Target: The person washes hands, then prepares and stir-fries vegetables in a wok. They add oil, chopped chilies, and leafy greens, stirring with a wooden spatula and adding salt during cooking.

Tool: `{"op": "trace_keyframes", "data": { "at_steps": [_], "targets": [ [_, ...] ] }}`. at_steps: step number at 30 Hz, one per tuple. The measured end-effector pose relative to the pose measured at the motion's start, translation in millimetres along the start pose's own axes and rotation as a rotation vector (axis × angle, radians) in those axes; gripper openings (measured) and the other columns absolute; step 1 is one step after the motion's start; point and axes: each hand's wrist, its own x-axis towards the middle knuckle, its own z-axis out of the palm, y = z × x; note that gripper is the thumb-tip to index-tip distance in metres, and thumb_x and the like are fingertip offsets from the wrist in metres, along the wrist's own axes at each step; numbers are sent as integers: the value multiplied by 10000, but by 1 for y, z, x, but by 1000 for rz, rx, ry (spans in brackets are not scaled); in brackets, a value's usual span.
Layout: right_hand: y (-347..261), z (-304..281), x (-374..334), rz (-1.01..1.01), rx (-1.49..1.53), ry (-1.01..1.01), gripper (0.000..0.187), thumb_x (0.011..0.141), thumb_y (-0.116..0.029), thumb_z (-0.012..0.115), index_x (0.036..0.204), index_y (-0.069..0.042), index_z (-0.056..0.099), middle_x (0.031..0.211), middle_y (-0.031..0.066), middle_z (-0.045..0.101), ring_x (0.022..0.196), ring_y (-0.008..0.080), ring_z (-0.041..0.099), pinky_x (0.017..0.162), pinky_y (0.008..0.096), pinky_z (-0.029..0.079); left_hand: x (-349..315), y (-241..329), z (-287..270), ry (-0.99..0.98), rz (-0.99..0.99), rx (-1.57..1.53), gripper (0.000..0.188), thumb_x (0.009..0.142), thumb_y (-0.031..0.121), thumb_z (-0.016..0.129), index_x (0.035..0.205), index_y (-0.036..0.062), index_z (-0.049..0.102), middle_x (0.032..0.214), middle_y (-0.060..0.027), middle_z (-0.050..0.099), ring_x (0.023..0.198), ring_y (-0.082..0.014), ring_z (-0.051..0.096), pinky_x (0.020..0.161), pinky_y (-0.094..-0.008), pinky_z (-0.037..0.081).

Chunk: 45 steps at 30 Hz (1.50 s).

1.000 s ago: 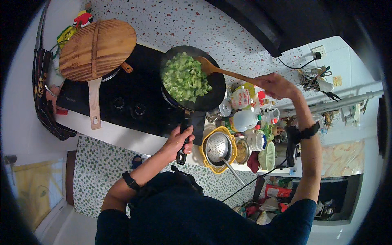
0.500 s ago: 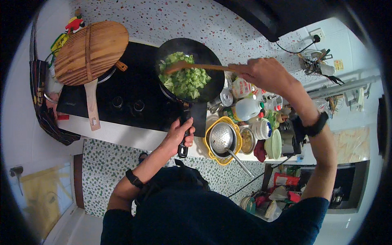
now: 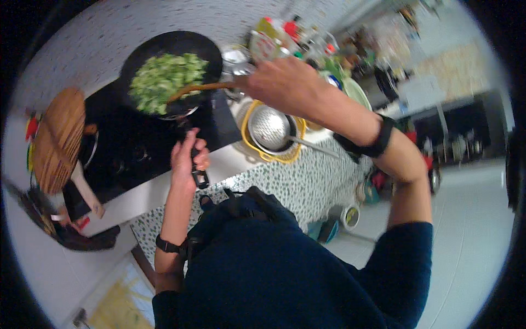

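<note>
A black wok (image 3: 211, 52) sits on the black stovetop, filled in the middle with chopped light-green vegetables (image 3: 170, 77). My left hand (image 3: 188, 156) is wrapped round the wok's black handle (image 3: 200, 176). Over the wok's right rim reaches my right hand (image 3: 279, 82), closed on the end of a wooden spatula (image 3: 205, 86). The spatula's blade is down among the vegetables at the near side of the wok, partly hidden by them. Some blur softens the whole picture.
A round wooden lid (image 3: 61, 137) stands tilted over the left burner. On the right counter a yellow basket (image 3: 246, 134) holds a metal strainer ladle (image 3: 268, 128), its handle jutting past the edge. Bottles and jars crowd behind my right forearm. Stove knobs (image 3: 141, 153) line the front.
The whole view has turned and shifted, so the stove appears farther left. In the wok, the spatula's blade has come from the far left part of the vegetables to the near side.
</note>
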Motion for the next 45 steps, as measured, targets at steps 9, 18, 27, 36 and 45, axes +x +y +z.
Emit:
{"op": "trace_keyframes", "data": {
  "at_steps": [9,18,27,36,45],
  "targets": [
    [-45,49,-83,534,797,168,333,856,-281,562,1181,-214,578,738,121,596,671,290,615,564,421,482,4,5,-7,-102,-7,32,266,955,261,486,1138,68,487,745,1,407,477,-54,332,359,-182,273],
    [-87,135,-14,686,749,385,399,795,-133,550,1194,-151,548,868,139,550,597,273,604,524,378,491,11,13,-24,-197,-122,-34,337,986,271,403,1200,20,470,766,-39,439,518,-91,362,381,-208,345],
    [-77,157,-120,609,1051,506,399,861,-269,561,1249,-183,524,818,151,550,646,321,602,548,417,478,15,-1,-13,-199,-94,-116,364,989,269,394,1207,-13,468,788,-62,462,544,-119,379,409,-232,353],
    [-90,211,-122,511,1295,598,393,886,-275,533,1248,-122,522,796,183,581,768,355,599,670,444,481,12,-4,-2,-146,-95,-105,360,980,262,417,1206,-15,466,786,-67,457,556,-121,382,421,-236,354],
    [-86,226,-116,355,1521,678,371,884,-197,528,1242,-98,528,871,199,617,808,356,596,720,428,466,9,-8,4,-78,-29,-30,335,969,252,446,1191,3,476,779,-42,451,528,-89,366,389,-205,330]
  ]
}}
